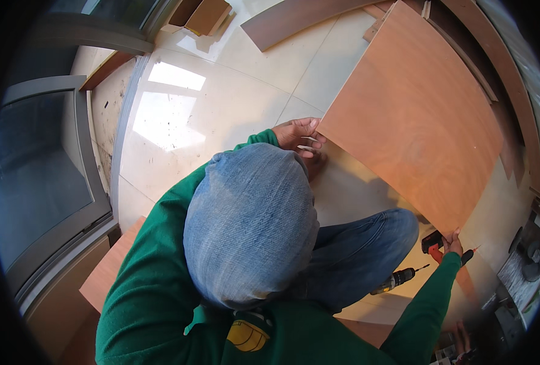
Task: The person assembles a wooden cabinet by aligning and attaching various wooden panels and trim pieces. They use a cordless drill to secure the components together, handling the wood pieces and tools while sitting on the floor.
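A large reddish-brown wooden panel lies in front of me, turned at an angle, its near edge close to my raised knee. My left hand grips its left corner between thumb and fingers. At the near right corner, my right hand holds the panel's edge. A red-and-black power drill shows beside and partly behind the right hand. Nearer to me, a black-and-yellow drill with a bit in it sits by my leg, its rear hidden. Whether the panel touches the floor under it I cannot tell.
Long wooden boards lean or lie along the right side; a curved-looking board lies at the far side. An open cardboard box stands far left. A grey-framed glass door is at left, a wooden piece behind my left arm.
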